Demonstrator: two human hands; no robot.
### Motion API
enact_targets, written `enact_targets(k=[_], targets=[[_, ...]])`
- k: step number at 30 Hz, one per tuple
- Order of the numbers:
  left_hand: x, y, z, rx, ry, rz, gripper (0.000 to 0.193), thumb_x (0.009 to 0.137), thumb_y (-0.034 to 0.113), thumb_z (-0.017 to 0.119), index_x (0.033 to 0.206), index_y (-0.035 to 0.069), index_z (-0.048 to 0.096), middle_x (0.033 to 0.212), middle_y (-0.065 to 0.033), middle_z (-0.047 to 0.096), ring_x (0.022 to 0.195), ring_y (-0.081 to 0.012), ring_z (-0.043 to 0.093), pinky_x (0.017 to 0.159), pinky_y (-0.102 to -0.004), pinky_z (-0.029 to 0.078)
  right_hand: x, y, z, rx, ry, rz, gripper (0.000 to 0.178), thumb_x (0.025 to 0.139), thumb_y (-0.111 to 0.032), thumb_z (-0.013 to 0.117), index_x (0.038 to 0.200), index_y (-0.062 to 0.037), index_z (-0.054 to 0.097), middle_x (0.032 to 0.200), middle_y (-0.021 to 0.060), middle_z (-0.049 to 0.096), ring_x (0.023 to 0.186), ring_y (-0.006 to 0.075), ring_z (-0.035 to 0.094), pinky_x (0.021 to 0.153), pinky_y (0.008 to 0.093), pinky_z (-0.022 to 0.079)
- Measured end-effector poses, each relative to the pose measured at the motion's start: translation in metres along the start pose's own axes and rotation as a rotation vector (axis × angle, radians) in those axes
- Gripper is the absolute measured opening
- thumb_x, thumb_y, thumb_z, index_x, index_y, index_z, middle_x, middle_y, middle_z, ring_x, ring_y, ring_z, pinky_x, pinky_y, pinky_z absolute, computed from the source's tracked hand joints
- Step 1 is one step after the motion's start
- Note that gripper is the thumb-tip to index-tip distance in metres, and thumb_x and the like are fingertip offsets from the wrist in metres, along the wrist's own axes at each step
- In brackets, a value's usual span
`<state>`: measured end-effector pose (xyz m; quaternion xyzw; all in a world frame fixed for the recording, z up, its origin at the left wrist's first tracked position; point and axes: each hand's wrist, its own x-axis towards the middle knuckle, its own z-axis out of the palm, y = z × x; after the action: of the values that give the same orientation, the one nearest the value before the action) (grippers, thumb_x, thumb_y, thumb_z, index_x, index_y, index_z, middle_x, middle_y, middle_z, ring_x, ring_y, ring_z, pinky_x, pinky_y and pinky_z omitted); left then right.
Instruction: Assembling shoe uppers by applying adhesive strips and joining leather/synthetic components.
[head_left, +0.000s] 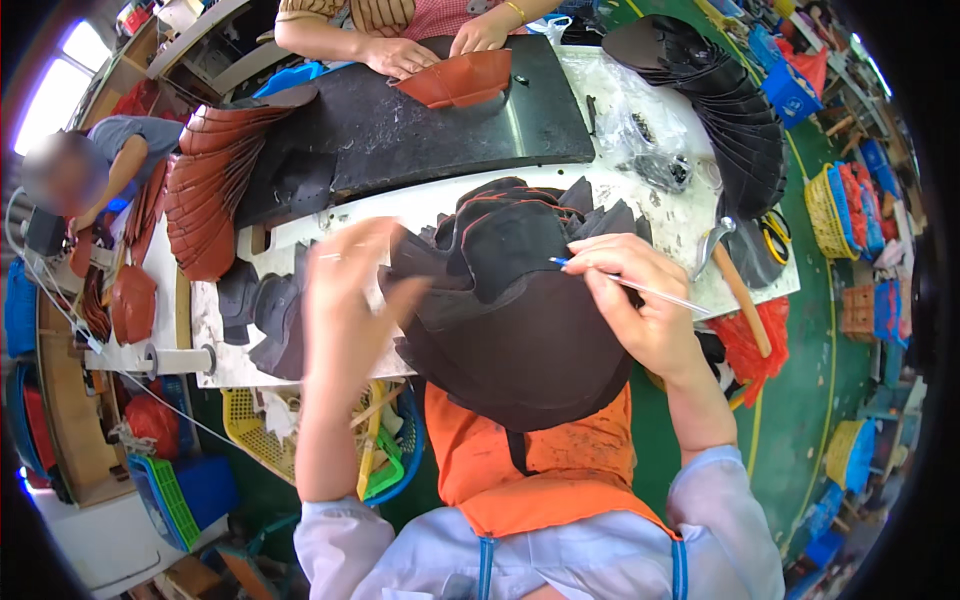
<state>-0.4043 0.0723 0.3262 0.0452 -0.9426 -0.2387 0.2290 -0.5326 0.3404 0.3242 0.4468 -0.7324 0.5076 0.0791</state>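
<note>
In front of me lies a pile of dark brown, curved shoe-upper pieces (520, 345), fanned out over the table's near edge and my lap. A smaller black piece (515, 245) rests on top, near edges with thin orange lines. My right hand (640, 295) pinches a slim clear pen (655, 292), its blue tip pointing left over the black piece. To the left of the pile, my left hand (355, 285) is blurred by motion, thumb and fingers spread apart with nothing visible between them.
Across the white table (640, 185), a co-worker's hands (440, 55) hold a red-brown piece (460, 78) on a black board (450, 140). Fanned stacks of red-brown pieces (215, 190) and black pieces (735, 120) flank it. Yellow-handled scissors (775, 237) and a wooden-handled tool (740, 300) lie right.
</note>
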Motion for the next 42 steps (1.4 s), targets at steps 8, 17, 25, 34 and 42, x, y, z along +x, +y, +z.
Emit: enact_targets(k=[8, 17, 25, 34, 42], targets=[[0.03, 0.046, 0.035, 0.012, -0.155, 0.157, 0.055, 0.082, 0.011, 0.076, 0.133, -0.003, 0.06, 0.12, -0.0145, 0.057, 0.106, -0.0349, 0.055, 0.093, -0.0419, 0.049, 0.011, -0.001, 0.015, -0.114, -0.12, -0.047, 0.011, 0.085, -0.001, 0.075, 0.095, -0.0027, 0.072, 0.094, 0.0113, 0.073, 0.096, 0.0313, 0.071, 0.083, 0.0403, 0.057], [0.032, 0.049, 0.04, -0.024, -0.152, 0.136, 0.056, 0.082, 0.008, 0.076, 0.134, -0.004, 0.06, 0.12, -0.0158, 0.054, 0.105, -0.035, 0.055, 0.093, -0.0417, 0.048, 0.009, 0.002, 0.012, -0.111, -0.082, 0.003, 0.01, 0.084, 0.001, 0.074, 0.093, -0.0014, 0.07, 0.091, 0.0123, 0.072, 0.094, 0.0313, 0.07, 0.08, 0.0392, 0.057], [0.032, 0.049, 0.039, -0.041, -0.171, 0.125, 0.057, 0.081, 0.006, 0.076, 0.135, -0.006, 0.058, 0.12, -0.0167, 0.052, 0.105, -0.0351, 0.056, 0.092, -0.0416, 0.048, 0.011, 0.005, 0.014, -0.157, -0.06, -0.033, 0.009, 0.085, 0.002, 0.073, 0.094, 0.0001, 0.07, 0.09, 0.015, 0.072, 0.09, 0.0312, 0.07, 0.079, 0.0378, 0.056], [0.016, 0.043, -0.017, -0.391, -0.111, -0.149, 0.051, 0.072, -0.01, 0.072, 0.12, 0.008, 0.072, 0.101, -0.0121, 0.058, 0.097, -0.0285, 0.063, 0.086, -0.0357, 0.051, 0.001, 0.001, -0.005, 0.248, 0.194, 0.118, 0.015, 0.1, -0.006, 0.059, 0.099, 0.0039, 0.07, 0.1, 0.0157, 0.072, 0.091, 0.0242, 0.07, 0.086, 0.0322, 0.053], [0.0, -0.067, -0.057, 0.311, 0.099, -0.23, 0.067, 0.073, -0.006, 0.073, 0.138, 0.002, 0.061, 0.134, -0.0133, 0.061, 0.128, -0.0268, 0.057, 0.11, -0.0364, 0.042, 0.008, -0.006, 0.011, 0.054, -0.068, -0.015, 0.013, 0.086, 0.005, 0.07, 0.098, 0.0009, 0.07, 0.097, 0.0152, 0.073, 0.09, 0.0283, 0.072, 0.078, 0.0361, 0.058]])
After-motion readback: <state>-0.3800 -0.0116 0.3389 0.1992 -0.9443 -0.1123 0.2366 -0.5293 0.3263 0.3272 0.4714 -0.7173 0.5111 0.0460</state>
